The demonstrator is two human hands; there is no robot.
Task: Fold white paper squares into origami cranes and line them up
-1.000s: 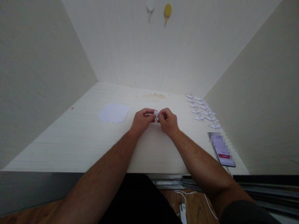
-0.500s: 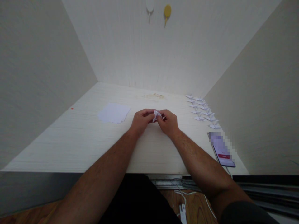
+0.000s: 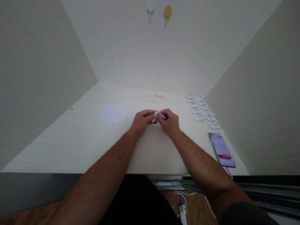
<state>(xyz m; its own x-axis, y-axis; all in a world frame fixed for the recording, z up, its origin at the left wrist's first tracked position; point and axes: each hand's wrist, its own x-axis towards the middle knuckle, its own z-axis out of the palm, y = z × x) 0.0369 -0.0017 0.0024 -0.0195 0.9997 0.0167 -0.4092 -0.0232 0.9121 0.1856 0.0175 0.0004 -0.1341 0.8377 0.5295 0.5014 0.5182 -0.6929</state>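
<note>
A small folded white paper piece (image 3: pixel 157 115) is held between both hands just above the pale wooden desk (image 3: pixel 77 140). My left hand (image 3: pixel 142 121) pinches its left end with curled fingers. My right hand (image 3: pixel 170 122) grips its right end, fingers closed around it. Much of the paper is hidden by the fingertips. A flat stack of white paper sheets (image 3: pixel 114 113) lies to the left of my left hand.
Several finished white paper cranes (image 3: pixel 202 112) stand in rows at the right back of the desk. A phone (image 3: pixel 221 149) with a lit screen lies near the right front edge. Walls close the desk on three sides. Two hooks (image 3: pixel 159 10) hang on the back wall.
The paper piece has been turned and drawn out a little sideways between the fingers. Both hands stay in nearly the same place.
</note>
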